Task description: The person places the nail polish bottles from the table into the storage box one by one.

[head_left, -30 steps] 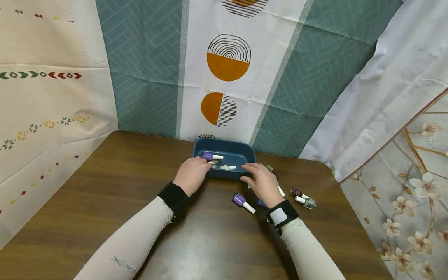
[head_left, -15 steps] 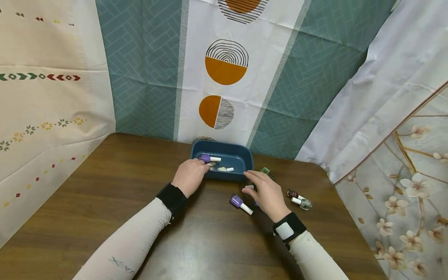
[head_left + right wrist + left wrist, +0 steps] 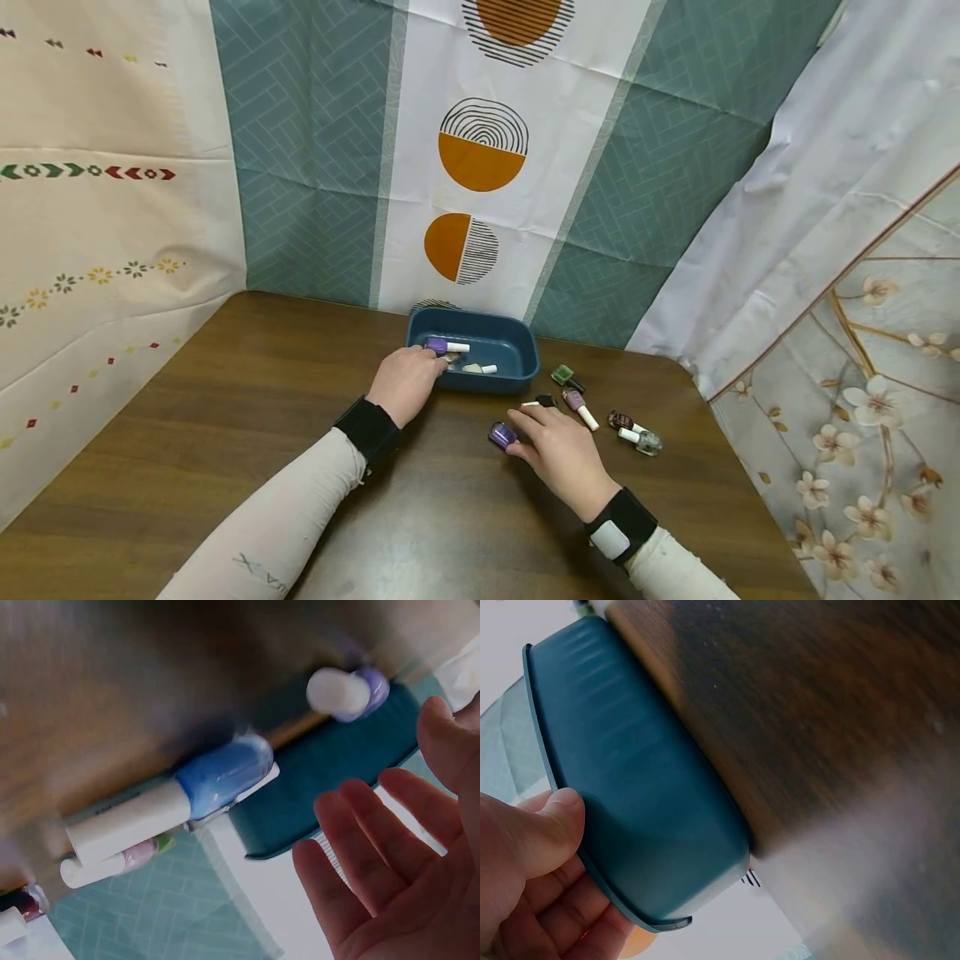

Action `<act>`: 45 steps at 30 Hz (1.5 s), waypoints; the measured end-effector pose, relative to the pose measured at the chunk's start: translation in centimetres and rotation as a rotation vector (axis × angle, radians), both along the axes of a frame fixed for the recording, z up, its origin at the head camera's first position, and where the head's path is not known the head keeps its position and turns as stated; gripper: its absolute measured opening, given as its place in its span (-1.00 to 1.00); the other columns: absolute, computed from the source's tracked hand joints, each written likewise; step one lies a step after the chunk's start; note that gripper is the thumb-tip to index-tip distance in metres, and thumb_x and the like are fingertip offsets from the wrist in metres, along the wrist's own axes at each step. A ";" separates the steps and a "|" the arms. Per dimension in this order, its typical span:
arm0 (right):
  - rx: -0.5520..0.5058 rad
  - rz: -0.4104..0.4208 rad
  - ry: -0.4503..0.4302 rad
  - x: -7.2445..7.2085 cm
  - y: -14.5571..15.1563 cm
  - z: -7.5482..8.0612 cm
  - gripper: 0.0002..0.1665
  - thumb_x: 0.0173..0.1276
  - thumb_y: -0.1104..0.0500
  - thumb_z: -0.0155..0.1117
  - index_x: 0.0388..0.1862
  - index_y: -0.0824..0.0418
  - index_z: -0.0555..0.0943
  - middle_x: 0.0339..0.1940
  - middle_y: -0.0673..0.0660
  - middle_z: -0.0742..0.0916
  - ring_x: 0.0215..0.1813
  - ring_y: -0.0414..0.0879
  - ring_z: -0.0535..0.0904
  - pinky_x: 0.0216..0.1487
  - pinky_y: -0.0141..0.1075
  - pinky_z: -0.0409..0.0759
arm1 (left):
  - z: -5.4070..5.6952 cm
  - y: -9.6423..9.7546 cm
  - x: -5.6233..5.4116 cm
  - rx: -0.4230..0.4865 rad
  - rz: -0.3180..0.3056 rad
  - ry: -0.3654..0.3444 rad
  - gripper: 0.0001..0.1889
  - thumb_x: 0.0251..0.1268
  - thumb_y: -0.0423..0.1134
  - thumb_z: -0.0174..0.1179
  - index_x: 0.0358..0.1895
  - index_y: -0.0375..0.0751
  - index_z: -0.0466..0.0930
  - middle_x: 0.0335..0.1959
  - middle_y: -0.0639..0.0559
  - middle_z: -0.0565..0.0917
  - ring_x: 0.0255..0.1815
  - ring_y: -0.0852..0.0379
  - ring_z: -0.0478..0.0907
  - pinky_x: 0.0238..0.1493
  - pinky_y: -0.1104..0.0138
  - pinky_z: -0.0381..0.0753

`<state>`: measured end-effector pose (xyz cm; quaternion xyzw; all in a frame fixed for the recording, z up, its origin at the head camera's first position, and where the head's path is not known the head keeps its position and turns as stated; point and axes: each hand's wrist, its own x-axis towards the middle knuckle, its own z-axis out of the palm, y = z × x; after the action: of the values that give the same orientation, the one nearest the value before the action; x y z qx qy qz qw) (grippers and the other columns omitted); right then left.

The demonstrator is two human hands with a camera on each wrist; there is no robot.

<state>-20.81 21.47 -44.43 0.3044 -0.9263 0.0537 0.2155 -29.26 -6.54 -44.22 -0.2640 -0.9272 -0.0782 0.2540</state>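
My left hand (image 3: 408, 383) is gripping the rim of a dark-blue, rounded rectangular plastic tray (image 3: 504, 357) on the brown wooden table (image 3: 247, 442), while my right hand (image 3: 564, 457), holding nothing, is hovering with loose fingers by a glossy purple, white-capped nail-polish bottle (image 3: 500, 434) lying nearer me than the tray.

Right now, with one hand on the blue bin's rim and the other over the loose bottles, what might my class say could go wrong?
1. The right hand hangs open beside the purple bottle outside the bin; a clumsy grab could roll it away.
2. The blue bottle shows only in the right wrist view, so it might get bumped unseen.
3. The left hand grips the bin's rim; a tug could tilt it, shifting the bottles inside.
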 end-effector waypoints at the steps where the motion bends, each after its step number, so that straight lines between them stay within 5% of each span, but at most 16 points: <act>1: 0.006 -0.003 -0.003 0.2 -0.1 -0.1 -0.37 0.21 -0.06 0.63 0.23 0.11 0.72 0.06 0.03 0.78 0.07 -0.04 0.72 -0.01 -0.09 0.72 | 0.0 0.0 0.0 0.000 0.001 -0.001 -0.78 0.33 -0.44 0.37 -0.08 -0.06 0.85 -0.23 0.01 0.80 -0.22 0.00 0.69 -0.07 0.16 0.70; 7: 0.051 -0.029 0.006 1.3 -0.4 -0.6 -0.38 0.19 -0.09 0.65 0.18 0.13 0.73 -0.08 -0.03 0.80 -0.06 -0.07 0.74 -0.20 -0.10 0.73 | -0.1 0.0 -0.1 -0.006 0.004 -0.012 -0.78 0.34 -0.44 0.37 -0.06 -0.06 0.84 -0.23 0.01 0.80 -0.22 0.00 0.68 -0.07 0.16 0.69; 18: 0.096 -0.111 -0.036 2.2 -0.5 -1.0 -0.44 0.17 0.02 0.67 0.12 0.17 0.75 -0.13 0.01 0.81 -0.09 -0.09 0.74 -0.15 -0.11 0.74 | -0.3 0.4 -0.2 0.015 -0.015 0.004 -0.78 0.35 -0.45 0.36 -0.07 -0.06 0.84 -0.23 0.01 0.80 -0.21 -0.01 0.68 -0.07 0.15 0.69; 33: 0.076 -0.143 0.005 1.6 -0.9 -1.8 -0.64 0.15 0.09 0.67 -0.10 0.15 0.79 -0.30 -0.01 0.80 -0.23 -0.10 0.74 -0.31 -0.13 0.70 | -0.1 -0.1 -0.2 0.003 -0.011 0.013 -0.78 0.33 -0.43 0.38 -0.08 -0.05 0.84 -0.22 0.01 0.81 -0.21 0.00 0.69 -0.05 0.16 0.70; 45: 0.080 -0.181 -0.080 1.3 -0.9 -1.4 -0.74 0.18 0.12 0.67 -0.19 0.11 0.79 -0.39 -0.05 0.74 -0.35 -0.12 0.72 -0.37 -0.16 0.65 | -0.2 -0.2 -0.2 0.001 -0.009 0.016 -0.79 0.33 -0.41 0.39 -0.08 -0.05 0.84 -0.22 0.01 0.80 -0.22 0.01 0.69 -0.08 0.17 0.69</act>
<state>-19.49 20.58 -45.82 0.2253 -0.9593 0.0090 0.1702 -29.42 -6.70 -44.39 -0.2685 -0.9239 -0.0779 0.2610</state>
